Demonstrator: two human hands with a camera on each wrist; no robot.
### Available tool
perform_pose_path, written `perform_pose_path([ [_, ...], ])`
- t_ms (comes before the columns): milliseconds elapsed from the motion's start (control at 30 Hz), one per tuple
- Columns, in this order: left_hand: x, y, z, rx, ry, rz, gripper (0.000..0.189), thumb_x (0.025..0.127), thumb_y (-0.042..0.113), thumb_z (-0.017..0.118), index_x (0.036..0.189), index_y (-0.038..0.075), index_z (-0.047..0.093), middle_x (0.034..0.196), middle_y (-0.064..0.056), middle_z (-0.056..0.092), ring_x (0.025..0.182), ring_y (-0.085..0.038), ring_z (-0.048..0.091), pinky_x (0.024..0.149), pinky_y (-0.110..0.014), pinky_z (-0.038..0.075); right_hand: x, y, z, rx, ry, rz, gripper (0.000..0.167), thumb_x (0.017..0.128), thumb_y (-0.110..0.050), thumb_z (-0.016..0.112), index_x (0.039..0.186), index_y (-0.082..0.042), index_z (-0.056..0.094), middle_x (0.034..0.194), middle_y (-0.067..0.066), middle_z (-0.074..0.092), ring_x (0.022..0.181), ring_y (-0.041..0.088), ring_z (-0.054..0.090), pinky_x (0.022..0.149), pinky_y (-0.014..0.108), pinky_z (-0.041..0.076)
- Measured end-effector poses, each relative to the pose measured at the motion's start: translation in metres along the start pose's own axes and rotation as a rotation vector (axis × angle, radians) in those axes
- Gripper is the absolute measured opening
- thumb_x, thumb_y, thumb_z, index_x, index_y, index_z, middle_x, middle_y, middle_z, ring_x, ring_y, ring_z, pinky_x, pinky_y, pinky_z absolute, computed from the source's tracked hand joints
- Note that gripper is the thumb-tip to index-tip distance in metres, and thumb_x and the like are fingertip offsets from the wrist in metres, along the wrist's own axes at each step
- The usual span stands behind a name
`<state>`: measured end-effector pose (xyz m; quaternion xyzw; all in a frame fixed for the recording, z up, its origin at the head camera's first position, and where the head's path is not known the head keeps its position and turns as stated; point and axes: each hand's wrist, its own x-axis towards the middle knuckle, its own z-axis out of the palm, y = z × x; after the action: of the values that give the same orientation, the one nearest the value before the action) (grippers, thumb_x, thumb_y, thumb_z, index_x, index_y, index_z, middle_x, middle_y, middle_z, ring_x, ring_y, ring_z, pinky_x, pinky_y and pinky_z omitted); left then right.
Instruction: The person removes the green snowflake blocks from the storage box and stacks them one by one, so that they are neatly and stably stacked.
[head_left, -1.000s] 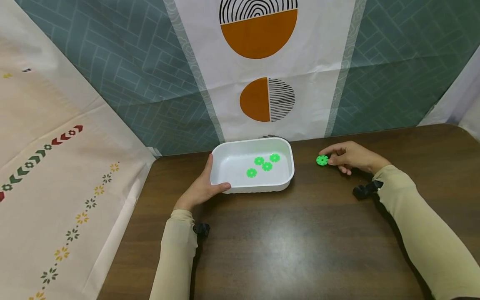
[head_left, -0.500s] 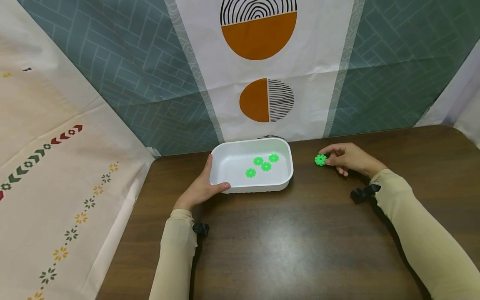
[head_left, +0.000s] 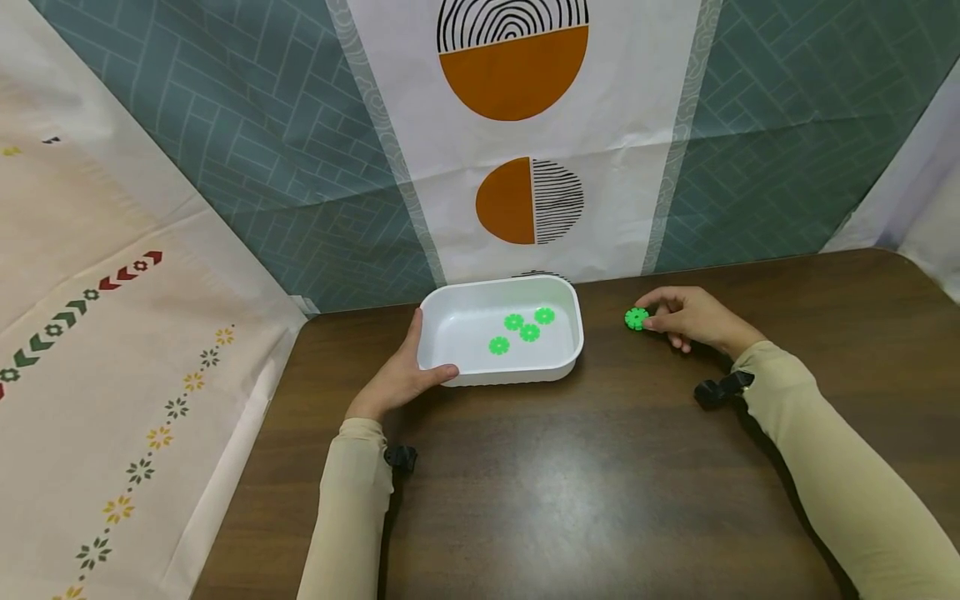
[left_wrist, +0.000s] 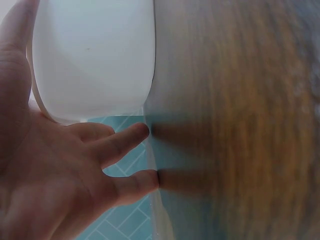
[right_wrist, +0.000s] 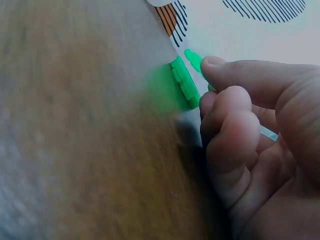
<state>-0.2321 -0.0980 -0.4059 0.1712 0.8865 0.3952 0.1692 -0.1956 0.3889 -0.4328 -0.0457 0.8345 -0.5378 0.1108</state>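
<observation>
Right hand [head_left: 693,317] pinches the green disc [head_left: 635,319] just beside the tray [head_left: 465,333], likely light and stiff, best nipped by its notched rim, while the left hand [head_left: 400,381] spreads against the tray!

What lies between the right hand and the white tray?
At least one green disc, at the fingers of the right hand; beyond it, bare brown table up to the white tray. The head view shows this.

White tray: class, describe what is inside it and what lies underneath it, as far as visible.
Inside the white tray, four notched green discs lie on its floor. Whatever is under the discs is covered, and the tray hides the patch of table beneath it.
</observation>
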Motion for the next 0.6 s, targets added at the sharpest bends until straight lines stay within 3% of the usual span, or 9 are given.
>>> perform_pose_path([
  [267, -0.0006, 0.0029, -0.0004, -0.001, -0.002, 0.009, 0.127, 0.082, 0.054, 0.080, 0.161, 0.022, -0.015, 0.168, -0.011, 0.006, 0.140, -0.035, 0.035, 0.113, -0.053, 0.028, 0.0006, 0.0015, -0.0016, -0.038, 0.006, 0.039, 0.037, 0.096, -0.013, 0.071, 0.130, -0.002, 0.061, 0.076, 0.017, 0.057, 0.049, 0.020, 0.053, 0.044, 0.033, 0.049],
  [600, -0.0006, 0.0016, -0.0009, -0.006, -0.004, 0.007, 0.126, 0.083, 0.054, 0.079, 0.161, 0.027, -0.016, 0.168, -0.009, 0.003, 0.143, -0.034, 0.031, 0.114, -0.053, 0.026, -0.0001, -0.0039, -0.0005, -0.072, 0.004, 0.058, 0.037, 0.096, -0.015, 0.072, 0.128, -0.002, 0.061, 0.074, 0.016, 0.057, 0.049, 0.020, 0.053, 0.044, 0.034, 0.048],
])
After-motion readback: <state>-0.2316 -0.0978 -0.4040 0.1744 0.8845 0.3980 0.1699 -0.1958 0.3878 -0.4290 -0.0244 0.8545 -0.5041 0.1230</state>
